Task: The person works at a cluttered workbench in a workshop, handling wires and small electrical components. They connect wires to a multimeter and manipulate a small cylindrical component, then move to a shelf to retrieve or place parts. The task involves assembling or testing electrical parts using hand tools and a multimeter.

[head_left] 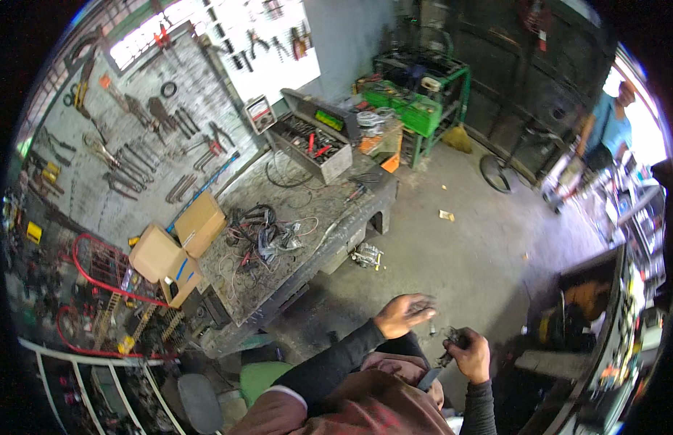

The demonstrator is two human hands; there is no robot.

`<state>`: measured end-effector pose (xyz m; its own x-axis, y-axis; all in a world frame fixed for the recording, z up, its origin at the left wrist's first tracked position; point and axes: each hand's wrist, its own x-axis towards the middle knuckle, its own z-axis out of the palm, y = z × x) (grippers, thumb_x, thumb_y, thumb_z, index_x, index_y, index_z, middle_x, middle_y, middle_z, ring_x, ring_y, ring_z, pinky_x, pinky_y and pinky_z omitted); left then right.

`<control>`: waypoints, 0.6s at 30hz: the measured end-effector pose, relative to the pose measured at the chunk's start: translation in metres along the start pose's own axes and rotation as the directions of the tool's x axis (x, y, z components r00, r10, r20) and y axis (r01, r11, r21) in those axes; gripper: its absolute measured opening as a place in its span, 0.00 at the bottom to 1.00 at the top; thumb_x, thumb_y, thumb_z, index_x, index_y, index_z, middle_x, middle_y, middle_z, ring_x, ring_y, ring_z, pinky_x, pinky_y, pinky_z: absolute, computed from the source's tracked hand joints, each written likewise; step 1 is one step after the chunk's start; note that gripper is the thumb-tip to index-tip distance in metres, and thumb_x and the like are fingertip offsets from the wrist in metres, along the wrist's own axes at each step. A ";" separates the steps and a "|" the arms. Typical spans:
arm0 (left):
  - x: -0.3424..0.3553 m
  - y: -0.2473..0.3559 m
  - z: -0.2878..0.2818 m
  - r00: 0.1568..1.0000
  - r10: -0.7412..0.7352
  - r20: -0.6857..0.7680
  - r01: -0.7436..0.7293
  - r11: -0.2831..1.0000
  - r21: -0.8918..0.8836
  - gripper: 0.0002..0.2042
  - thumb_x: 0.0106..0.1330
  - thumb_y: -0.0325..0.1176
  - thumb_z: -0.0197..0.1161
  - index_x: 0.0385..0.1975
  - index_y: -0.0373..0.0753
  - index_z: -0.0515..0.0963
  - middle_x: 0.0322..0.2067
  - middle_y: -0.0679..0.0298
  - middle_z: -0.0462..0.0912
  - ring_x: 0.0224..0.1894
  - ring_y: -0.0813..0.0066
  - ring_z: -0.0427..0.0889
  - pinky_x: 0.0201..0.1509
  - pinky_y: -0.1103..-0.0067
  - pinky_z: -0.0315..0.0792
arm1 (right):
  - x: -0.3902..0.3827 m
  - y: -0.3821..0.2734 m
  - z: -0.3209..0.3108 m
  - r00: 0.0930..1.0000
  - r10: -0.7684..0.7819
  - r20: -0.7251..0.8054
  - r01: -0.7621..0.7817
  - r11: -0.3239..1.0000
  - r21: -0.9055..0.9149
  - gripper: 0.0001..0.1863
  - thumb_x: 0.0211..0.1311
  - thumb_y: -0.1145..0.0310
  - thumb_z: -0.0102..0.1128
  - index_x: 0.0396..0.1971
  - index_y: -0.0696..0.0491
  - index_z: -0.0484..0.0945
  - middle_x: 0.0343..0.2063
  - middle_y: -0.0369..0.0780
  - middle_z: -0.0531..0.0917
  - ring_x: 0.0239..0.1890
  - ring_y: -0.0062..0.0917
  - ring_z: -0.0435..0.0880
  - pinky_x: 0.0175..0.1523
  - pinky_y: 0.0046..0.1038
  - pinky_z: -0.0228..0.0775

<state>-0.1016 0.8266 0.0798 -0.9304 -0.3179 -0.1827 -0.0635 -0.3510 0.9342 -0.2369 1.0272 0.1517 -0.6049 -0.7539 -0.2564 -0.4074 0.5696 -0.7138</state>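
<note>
My left hand [405, 316] is held out over the floor in front of my body. Its fingers are stretched and darkened with grime, and nothing shows in it. To its right, my right hand [473, 357] is closed round a small dark metal part [452, 344], whose exact kind I cannot make out. The two hands are apart from each other. On the floor beyond them, by the workbench [293, 290], lies a silvery metal assembly [367, 255].
The bench carries tangled wires [267, 235], an open metal toolbox [318, 148] and an open cardboard box [162, 257]. Wrenches and pliers hang on the left wall board [144, 109]. A green metal stand [423, 109] and a bicycle [500, 172] are farther back. Another person [608, 127] is at the right doorway.
</note>
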 end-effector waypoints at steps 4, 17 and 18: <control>0.029 -0.003 -0.083 0.951 -0.014 -0.310 -0.066 0.967 -0.244 0.16 0.74 0.36 0.63 0.54 0.32 0.79 0.45 0.64 0.85 0.42 0.80 0.82 0.46 0.78 0.78 | 0.169 -0.025 0.036 0.948 -0.272 0.168 0.276 0.961 -0.006 0.16 0.47 0.66 0.75 0.36 0.57 0.83 0.30 0.48 0.86 0.33 0.39 0.88 0.39 0.35 0.79; 0.153 -0.083 -0.334 0.156 -0.162 -0.974 -0.271 0.942 -0.200 0.11 0.67 0.24 0.65 0.48 0.33 0.82 0.39 0.59 0.87 0.39 0.71 0.86 0.38 0.73 0.80 | 0.586 -0.106 0.290 0.511 -0.540 0.668 0.753 0.657 -0.045 0.21 0.53 0.50 0.69 0.41 0.48 0.84 0.38 0.46 0.86 0.42 0.44 0.86 0.48 0.44 0.77; 0.156 -0.104 -0.360 0.116 -0.161 -0.980 -0.334 0.923 -0.191 0.12 0.66 0.24 0.65 0.49 0.34 0.81 0.36 0.61 0.87 0.37 0.71 0.85 0.38 0.75 0.79 | 0.601 -0.107 0.311 0.467 -0.603 0.646 0.801 0.599 -0.020 0.21 0.53 0.49 0.68 0.41 0.48 0.85 0.38 0.46 0.86 0.42 0.44 0.85 0.48 0.45 0.77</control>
<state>-0.1104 0.4961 -0.1565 0.2558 -0.8438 -0.4718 0.3214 -0.3860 0.8647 -0.3447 0.4114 -0.1288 0.4053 -0.9075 -0.1106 -0.7422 -0.2560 -0.6194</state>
